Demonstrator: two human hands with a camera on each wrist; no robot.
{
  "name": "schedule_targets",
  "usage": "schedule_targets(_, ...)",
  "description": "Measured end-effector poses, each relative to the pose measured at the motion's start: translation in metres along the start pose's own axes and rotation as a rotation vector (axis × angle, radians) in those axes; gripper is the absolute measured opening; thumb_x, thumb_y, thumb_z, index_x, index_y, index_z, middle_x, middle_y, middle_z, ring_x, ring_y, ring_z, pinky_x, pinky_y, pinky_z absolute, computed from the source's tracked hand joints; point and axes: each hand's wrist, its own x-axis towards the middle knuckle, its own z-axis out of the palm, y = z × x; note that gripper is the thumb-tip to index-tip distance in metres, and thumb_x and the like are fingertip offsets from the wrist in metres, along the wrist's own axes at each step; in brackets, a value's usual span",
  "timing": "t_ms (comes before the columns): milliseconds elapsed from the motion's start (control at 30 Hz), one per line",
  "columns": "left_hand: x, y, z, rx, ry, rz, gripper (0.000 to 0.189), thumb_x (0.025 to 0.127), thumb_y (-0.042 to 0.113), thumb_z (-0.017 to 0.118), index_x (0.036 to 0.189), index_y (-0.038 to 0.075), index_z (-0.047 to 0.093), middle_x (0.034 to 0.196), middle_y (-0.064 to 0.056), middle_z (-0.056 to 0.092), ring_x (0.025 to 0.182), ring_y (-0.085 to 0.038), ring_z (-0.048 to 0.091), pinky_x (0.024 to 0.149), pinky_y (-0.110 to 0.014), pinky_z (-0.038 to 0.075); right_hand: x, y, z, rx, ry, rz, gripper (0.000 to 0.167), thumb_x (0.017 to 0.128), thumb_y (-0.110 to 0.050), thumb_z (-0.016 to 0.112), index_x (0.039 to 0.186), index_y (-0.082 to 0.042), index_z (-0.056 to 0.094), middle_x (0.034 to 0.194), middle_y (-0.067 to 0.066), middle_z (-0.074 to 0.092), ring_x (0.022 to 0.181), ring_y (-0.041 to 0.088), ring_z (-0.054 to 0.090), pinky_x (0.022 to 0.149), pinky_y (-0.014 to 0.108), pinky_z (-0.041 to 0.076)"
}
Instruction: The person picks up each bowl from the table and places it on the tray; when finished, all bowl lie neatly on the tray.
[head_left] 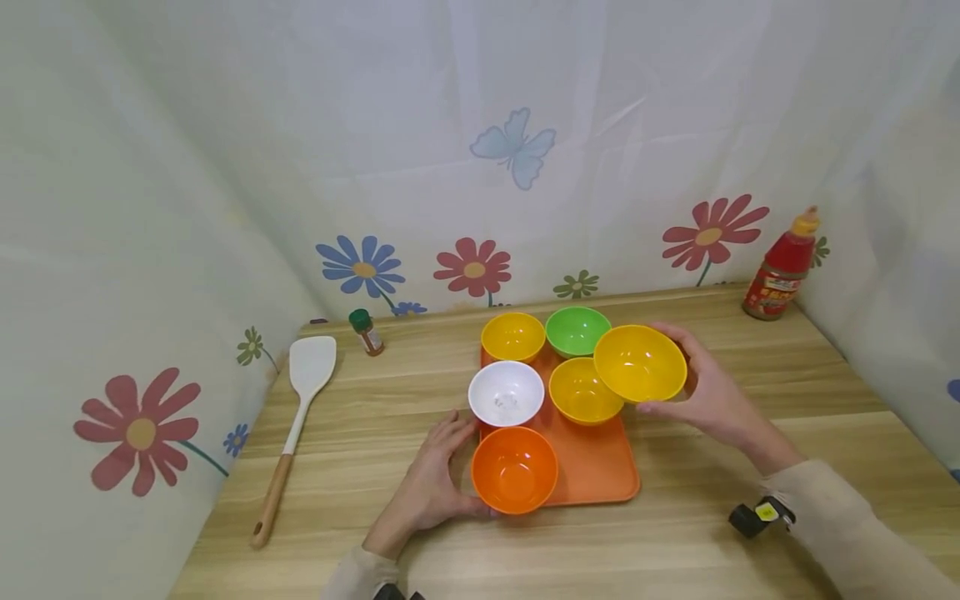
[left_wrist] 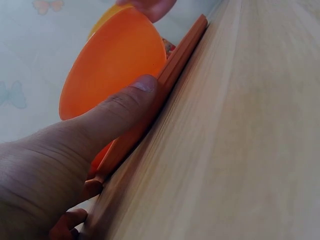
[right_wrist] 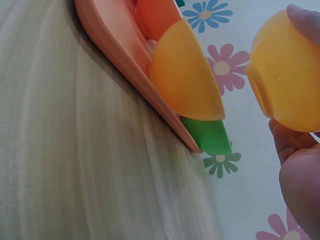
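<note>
My right hand (head_left: 705,392) grips a yellow bowl (head_left: 641,364) by its side, raised above the right edge of an orange tray (head_left: 600,479). In the right wrist view that bowl (right_wrist: 287,75) hangs apart from the tray. My left hand (head_left: 431,483) holds the tray's near left corner, its thumb along the front edge beside an orange bowl (head_left: 515,471). The left wrist view shows the thumb (left_wrist: 117,107) in front of that bowl; the other fingers are partly hidden. Also on the tray are a white bowl (head_left: 506,393), two yellow bowls (head_left: 513,337) and a green bowl (head_left: 577,331).
A white spatula (head_left: 311,367) with a wooden handle lies at the left of the wooden table (head_left: 750,533). Behind it stands a small green-capped spice jar (head_left: 367,333). A red sauce bottle (head_left: 780,271) stands at the back right, near the flowered curtain (head_left: 390,125).
</note>
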Motion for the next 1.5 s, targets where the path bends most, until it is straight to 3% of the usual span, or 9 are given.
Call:
schedule_targets(400,0.0,0.002,-0.001,-0.009,-0.005,0.014,0.129,0.057,0.059,0.107,0.164,0.008,0.055,0.173,-0.012,0.049,0.169,-0.042,0.025,0.133,-0.072,0.022,-0.015,-0.001,0.014,0.041,-0.057,0.027,0.106,0.087,-0.013,0.097,0.171,-0.011,0.032,0.166,0.006,0.046,0.14,0.009,0.052,0.112,0.01,0.044)
schedule_targets(700,-0.001,0.002,-0.002,-0.003,-0.022,-0.005,0.129,0.057,0.06,0.107,0.164,0.011,0.055,0.174,-0.01,0.048,0.17,-0.038,0.023,0.135,-0.069,0.02,-0.036,-0.002,0.028,0.043,-0.1,0.066,0.106,0.084,-0.019,0.099,0.169,-0.016,0.035,0.165,0.003,0.046,0.139,0.007,0.052,0.113,0.01,0.043)
schedule_targets(867,0.0,0.002,-0.002,-0.003,-0.018,-0.005,0.128,0.058,0.058,0.107,0.165,0.011,0.055,0.174,-0.01,0.047,0.17,-0.039,0.023,0.134,-0.071,0.022,-0.043,-0.002,0.035,0.039,-0.119,0.109,0.107,0.083,-0.023,0.1,0.168,-0.014,0.035,0.164,0.003,0.047,0.142,0.013,0.051,0.113,0.008,0.039)
schedule_targets(1067,0.0,0.003,-0.003,-0.004,-0.021,-0.02,0.129,0.057,0.057,0.108,0.166,0.012,0.054,0.175,-0.008,0.046,0.171,-0.038,0.022,0.134,-0.069,0.022,-0.051,-0.003,0.04,0.003,-0.135,0.165,0.105,0.082,-0.031,0.102,0.165,-0.023,0.037,0.164,0.001,0.046,0.145,0.023,0.049,0.112,0.009,0.038)
schedule_targets(1333,0.001,0.002,-0.003,-0.007,-0.02,-0.019,0.128,0.058,0.057,0.108,0.165,0.012,0.055,0.175,-0.009,0.046,0.171,-0.037,0.021,0.134,-0.07,0.021,-0.062,0.002,0.047,-0.025,-0.176,0.147,0.102,0.079,-0.033,0.103,0.16,-0.032,0.042,0.159,-0.004,0.054,0.139,0.014,0.056,0.115,0.013,0.039)
schedule_targets(1500,0.0,0.003,-0.003,-0.008,-0.019,-0.015,0.128,0.058,0.058,0.107,0.165,0.011,0.055,0.174,-0.009,0.048,0.171,-0.037,0.022,0.135,-0.069,0.02,-0.064,0.006,0.05,-0.029,-0.195,0.14,0.1,0.077,-0.033,0.104,0.158,-0.033,0.044,0.155,-0.005,0.057,0.136,0.015,0.059,0.115,0.018,0.043)
